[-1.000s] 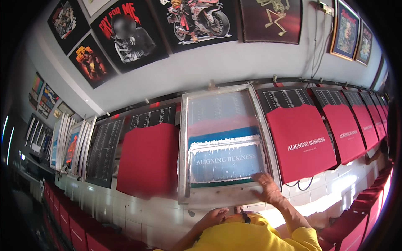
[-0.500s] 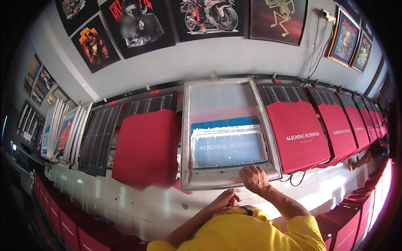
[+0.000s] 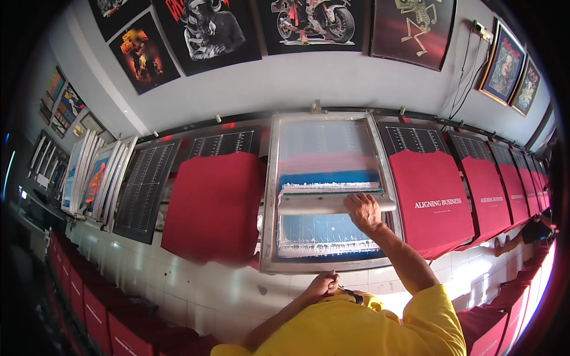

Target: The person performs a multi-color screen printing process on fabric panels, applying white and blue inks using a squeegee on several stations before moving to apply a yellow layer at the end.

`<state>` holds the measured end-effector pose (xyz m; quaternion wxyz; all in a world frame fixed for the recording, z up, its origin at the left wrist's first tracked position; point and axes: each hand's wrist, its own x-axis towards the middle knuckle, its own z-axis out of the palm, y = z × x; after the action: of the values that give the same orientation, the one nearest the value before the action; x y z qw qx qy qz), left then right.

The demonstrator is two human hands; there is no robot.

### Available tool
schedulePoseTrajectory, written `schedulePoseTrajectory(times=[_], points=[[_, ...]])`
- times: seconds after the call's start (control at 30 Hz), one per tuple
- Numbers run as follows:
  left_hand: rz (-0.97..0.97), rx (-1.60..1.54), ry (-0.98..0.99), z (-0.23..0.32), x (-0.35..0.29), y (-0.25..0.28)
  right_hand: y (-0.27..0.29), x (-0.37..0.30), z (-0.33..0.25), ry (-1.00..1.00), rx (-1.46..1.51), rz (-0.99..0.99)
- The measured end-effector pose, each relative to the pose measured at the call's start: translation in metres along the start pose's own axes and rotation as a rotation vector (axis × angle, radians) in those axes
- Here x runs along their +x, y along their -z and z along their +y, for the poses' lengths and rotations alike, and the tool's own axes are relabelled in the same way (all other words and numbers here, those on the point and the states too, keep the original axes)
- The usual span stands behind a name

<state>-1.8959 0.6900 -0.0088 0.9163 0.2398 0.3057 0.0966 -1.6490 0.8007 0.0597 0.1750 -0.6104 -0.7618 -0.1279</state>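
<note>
Firmly gripped: the squeegee (image 3: 314,204), a pale bar with a thin green strip along its far edge, is held near its right end by the right hand (image 3: 365,212), with the fingers curled over it.
Squeegee's place: it is set on the mesh (image 3: 332,225) inside the silver screen frame (image 3: 323,264), between the blue strip (image 3: 323,177) at the far side and the white ink band (image 3: 326,247) at the near side.
Squeegee's long axis: it is laid left to right, across the frame's longer direction; both ends are brought close to the side rails, but contact there cannot be told.
Left hand: it (image 3: 324,285) is kept outside the frame, by the yellow shirt (image 3: 332,323), fingers bent in; whether anything is held cannot be told.
Nearer hand: the right, touching the squeegee; from the left hand the bar is found straight ahead, well apart, past the near rail.
Frame's neighbours: it is flanked by red garments, one on the left (image 3: 214,207) and one on the right (image 3: 428,187).
</note>
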Motion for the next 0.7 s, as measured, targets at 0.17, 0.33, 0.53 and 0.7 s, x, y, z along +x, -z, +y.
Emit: schedulePoseTrajectory(times=[0.17,0.33,0.53,0.7], points=[[-0.008,-0.007,-0.021,-0.002,-0.007,-0.006,-0.018,0.008,0.012,-0.007,0.027,-0.013],[-0.018,-0.034,-0.012,0.002,-0.008,-0.004,-0.005,0.026,0.016,-0.078,0.112,-0.237],[-0.049,-0.055,-0.018,0.008,-0.008,-0.007,0.020,0.088,0.065,-0.182,0.349,-0.647],[-0.045,-0.053,0.020,0.010,-0.007,-0.007,0.034,0.049,0.037,-0.066,0.375,-0.624]])
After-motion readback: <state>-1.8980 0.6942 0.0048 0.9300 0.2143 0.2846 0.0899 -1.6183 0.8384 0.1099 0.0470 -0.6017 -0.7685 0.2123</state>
